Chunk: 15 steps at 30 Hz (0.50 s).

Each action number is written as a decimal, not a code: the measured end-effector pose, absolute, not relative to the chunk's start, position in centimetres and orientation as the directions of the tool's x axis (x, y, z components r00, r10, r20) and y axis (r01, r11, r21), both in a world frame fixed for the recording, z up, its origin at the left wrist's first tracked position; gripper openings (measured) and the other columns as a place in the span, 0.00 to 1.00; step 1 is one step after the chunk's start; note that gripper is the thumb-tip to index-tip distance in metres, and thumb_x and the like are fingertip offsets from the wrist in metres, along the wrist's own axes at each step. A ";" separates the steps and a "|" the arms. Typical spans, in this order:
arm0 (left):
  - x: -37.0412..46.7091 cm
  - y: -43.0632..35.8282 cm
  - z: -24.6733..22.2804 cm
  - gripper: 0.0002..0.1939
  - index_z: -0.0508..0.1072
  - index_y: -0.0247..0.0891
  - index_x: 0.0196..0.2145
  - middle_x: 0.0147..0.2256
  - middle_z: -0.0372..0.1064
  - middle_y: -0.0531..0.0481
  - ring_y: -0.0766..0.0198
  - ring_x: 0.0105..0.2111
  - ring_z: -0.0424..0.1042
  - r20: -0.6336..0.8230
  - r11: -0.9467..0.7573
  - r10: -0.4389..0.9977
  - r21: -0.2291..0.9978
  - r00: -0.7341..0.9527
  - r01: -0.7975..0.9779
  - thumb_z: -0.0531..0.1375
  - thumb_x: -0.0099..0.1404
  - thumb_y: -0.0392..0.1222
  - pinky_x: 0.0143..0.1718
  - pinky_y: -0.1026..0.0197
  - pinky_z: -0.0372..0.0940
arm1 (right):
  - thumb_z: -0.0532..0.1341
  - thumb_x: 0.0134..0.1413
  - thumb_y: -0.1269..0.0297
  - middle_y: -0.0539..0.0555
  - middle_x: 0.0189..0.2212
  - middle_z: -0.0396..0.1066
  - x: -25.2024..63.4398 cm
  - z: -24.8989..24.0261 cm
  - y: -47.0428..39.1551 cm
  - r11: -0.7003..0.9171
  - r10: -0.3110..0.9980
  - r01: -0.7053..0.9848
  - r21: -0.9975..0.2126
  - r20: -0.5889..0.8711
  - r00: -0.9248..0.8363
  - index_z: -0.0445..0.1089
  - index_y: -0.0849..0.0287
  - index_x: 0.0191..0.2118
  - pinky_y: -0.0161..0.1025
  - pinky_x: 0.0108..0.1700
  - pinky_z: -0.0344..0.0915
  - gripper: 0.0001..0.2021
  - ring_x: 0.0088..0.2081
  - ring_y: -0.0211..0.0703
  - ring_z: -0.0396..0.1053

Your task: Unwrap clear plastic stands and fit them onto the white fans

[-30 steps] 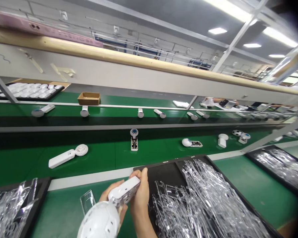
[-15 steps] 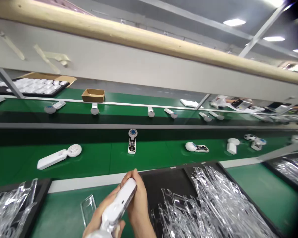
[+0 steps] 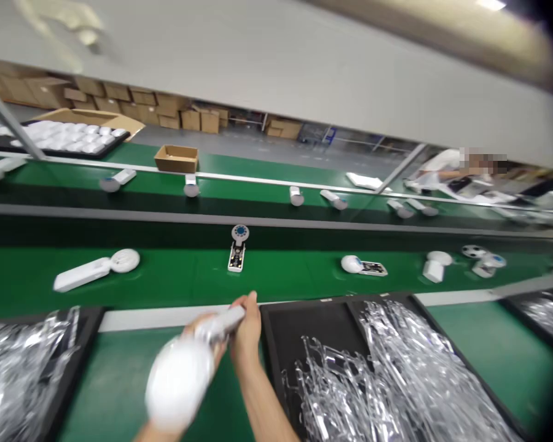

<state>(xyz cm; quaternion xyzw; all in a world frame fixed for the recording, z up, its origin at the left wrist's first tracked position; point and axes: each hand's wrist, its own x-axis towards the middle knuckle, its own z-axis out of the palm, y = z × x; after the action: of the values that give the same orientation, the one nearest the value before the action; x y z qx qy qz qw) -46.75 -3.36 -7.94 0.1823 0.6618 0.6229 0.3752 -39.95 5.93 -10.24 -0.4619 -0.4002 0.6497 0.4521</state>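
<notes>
A white handheld device with a round head [image 3: 179, 380] is held above the green bench, its head toward me and its narrow handle pointing away. My left hand [image 3: 216, 353] is closed round the handle from the left, partly hidden behind the device. At the handle's far end, my right hand [image 3: 247, 334] grips it with the thumb and fingers. The round head is blurred. Just right of my right hand lies a black tray [image 3: 299, 322] holding many clear plastic pieces [image 3: 410, 362].
Beyond the bench runs a green conveyor [image 3: 286, 276] carrying several similar white devices, one [image 3: 237, 248] showing its circuit board. Another tray of clear plastic pieces [image 3: 23, 362] is on the left. A cardboard box [image 3: 176, 159] stands farther back. A person [image 3: 447, 166] works at far right.
The device has swung so its round head comes fully into view, and both hands have shifted slightly up and left. The camera has tilted, showing boxes behind. The clear piece on the bench is no longer visible.
</notes>
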 end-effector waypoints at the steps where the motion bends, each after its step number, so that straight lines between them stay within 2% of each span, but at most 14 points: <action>1: -48.1 -2.3 -8.0 0.24 0.75 0.41 0.39 0.42 0.74 0.45 0.47 0.50 0.67 -0.259 0.198 0.712 0.966 -0.653 -0.168 0.67 0.45 0.55 0.53 0.52 0.63 | 0.47 0.56 0.42 0.45 0.12 0.54 -40.2 -10.9 6.3 -0.276 0.951 -0.126 -0.953 -0.252 -0.177 0.59 0.55 0.17 0.34 0.19 0.53 0.26 0.15 0.36 0.54; 4: -53.5 1.2 -8.8 0.26 0.67 0.32 0.47 0.41 0.73 0.39 0.53 0.39 0.74 -0.298 0.433 0.734 0.898 -0.611 0.082 0.54 0.60 0.55 0.38 0.55 0.70 | 0.55 0.53 0.47 0.49 0.21 0.64 -39.9 -11.7 5.4 -0.204 0.940 0.049 -0.978 -0.209 -0.268 0.68 0.57 0.26 0.37 0.28 0.61 0.18 0.25 0.41 0.63; 6: -57.7 3.1 -9.4 0.25 0.66 0.31 0.48 0.39 0.74 0.38 0.54 0.34 0.75 -0.297 0.512 0.707 0.841 -0.642 0.175 0.54 0.60 0.53 0.34 0.55 0.70 | 0.58 0.52 0.53 0.52 0.31 0.69 -39.0 -12.1 3.2 -0.059 0.906 0.128 -0.990 -0.107 -0.410 0.71 0.55 0.36 0.39 0.37 0.64 0.12 0.34 0.45 0.67; 7: -59.9 3.7 -9.6 0.25 0.66 0.31 0.48 0.39 0.74 0.37 0.52 0.35 0.75 -0.274 0.542 0.689 0.809 -0.671 0.226 0.56 0.59 0.53 0.35 0.53 0.69 | 0.58 0.52 0.57 0.53 0.33 0.70 -38.6 -12.7 1.9 0.053 0.858 0.169 -0.984 -0.042 -0.511 0.71 0.53 0.39 0.41 0.39 0.64 0.11 0.36 0.46 0.68; 8: -62.0 4.0 -9.6 0.26 0.67 0.31 0.48 0.41 0.72 0.35 0.49 0.39 0.73 -0.238 0.574 0.671 0.766 -0.702 0.290 0.57 0.58 0.52 0.39 0.51 0.68 | 0.54 0.56 0.61 0.53 0.36 0.71 -38.3 -13.6 0.4 0.316 0.735 0.241 -0.918 0.076 -0.674 0.70 0.51 0.44 0.41 0.40 0.65 0.12 0.38 0.47 0.69; 9: -64.1 4.0 -9.5 0.26 0.68 0.31 0.48 0.45 0.70 0.33 0.45 0.45 0.70 -0.190 0.606 0.656 0.710 -0.731 0.359 0.57 0.58 0.52 0.44 0.47 0.64 | 0.54 0.55 0.64 0.54 0.36 0.71 -38.2 -14.8 -0.9 0.568 0.606 0.281 -0.774 0.161 -0.779 0.69 0.50 0.46 0.42 0.37 0.67 0.13 0.37 0.48 0.69; 10: -66.1 3.7 -9.3 0.26 0.68 0.32 0.50 0.50 0.66 0.32 0.42 0.51 0.65 -0.139 0.635 0.644 0.646 -0.752 0.424 0.56 0.59 0.52 0.50 0.44 0.59 | 0.57 0.53 0.64 0.55 0.35 0.71 -38.4 -16.2 -2.2 0.720 0.550 0.330 -0.610 0.213 -0.807 0.68 0.50 0.47 0.43 0.34 0.68 0.15 0.35 0.49 0.69; 12: -70.1 2.3 -8.6 0.26 0.65 0.36 0.54 0.59 0.57 0.34 0.40 0.60 0.50 -0.056 0.682 0.638 0.502 -0.768 0.531 0.53 0.60 0.49 0.56 0.41 0.48 | 0.59 0.52 0.65 0.57 0.36 0.72 -39.3 -19.0 -4.1 0.879 0.444 0.330 -0.343 0.337 -0.830 0.68 0.51 0.46 0.43 0.30 0.68 0.14 0.33 0.51 0.70; 13: -72.0 1.4 -8.3 0.27 0.64 0.38 0.56 0.60 0.54 0.36 0.40 0.62 0.46 -0.045 0.702 0.645 0.429 -0.763 0.568 0.54 0.60 0.47 0.57 0.40 0.44 | 0.58 0.53 0.66 0.58 0.37 0.72 -39.8 -20.1 -4.6 0.917 0.389 0.304 -0.258 0.418 -0.821 0.69 0.52 0.43 0.43 0.30 0.68 0.11 0.34 0.51 0.70; 15: -75.3 -0.7 -8.0 0.31 0.65 0.40 0.56 0.59 0.57 0.36 0.37 0.61 0.48 -0.094 0.722 0.674 0.292 -0.733 0.627 0.59 0.53 0.44 0.56 0.39 0.45 | 0.55 0.56 0.67 0.56 0.40 0.74 -40.5 -21.5 -4.6 0.969 0.245 0.192 -0.153 0.562 -0.790 0.70 0.52 0.38 0.40 0.31 0.68 0.07 0.38 0.49 0.71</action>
<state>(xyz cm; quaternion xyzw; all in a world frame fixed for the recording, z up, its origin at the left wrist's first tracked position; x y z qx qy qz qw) -75.31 -0.68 -8.02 0.3524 0.9229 0.1209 0.0972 -40.50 -4.64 -21.53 -0.1158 -0.9450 0.0438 0.3027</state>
